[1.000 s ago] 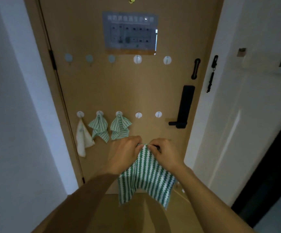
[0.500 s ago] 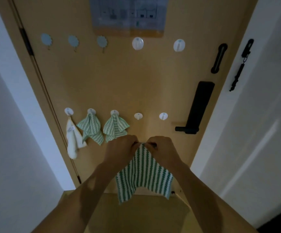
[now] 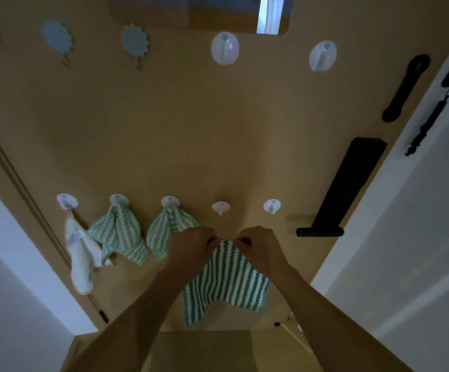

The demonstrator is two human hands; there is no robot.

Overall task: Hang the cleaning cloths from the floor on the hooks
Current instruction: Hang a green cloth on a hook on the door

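A green-and-white striped cloth (image 3: 224, 283) hangs from both my hands in front of the wooden door (image 3: 191, 130). My left hand (image 3: 191, 247) and my right hand (image 3: 261, 245) pinch its top edge close together, just below a bare white hook (image 3: 220, 207). Another bare hook (image 3: 271, 205) is to its right. Left of my hands, a white cloth (image 3: 79, 259) and two striped cloths (image 3: 118, 234) (image 3: 165, 228) hang from the lower row's other hooks.
An upper row holds three blue hooks (image 3: 134, 44) and two white ones (image 3: 224, 48). A black lock plate with lever handle (image 3: 344, 183) is on the door's right side. White walls (image 3: 8, 277) flank the door, and wooden floor (image 3: 204, 350) lies below.
The view has closed in on the door. My hands have carried the striped cloth up and nearer to the bare fourth hook of the lower row.
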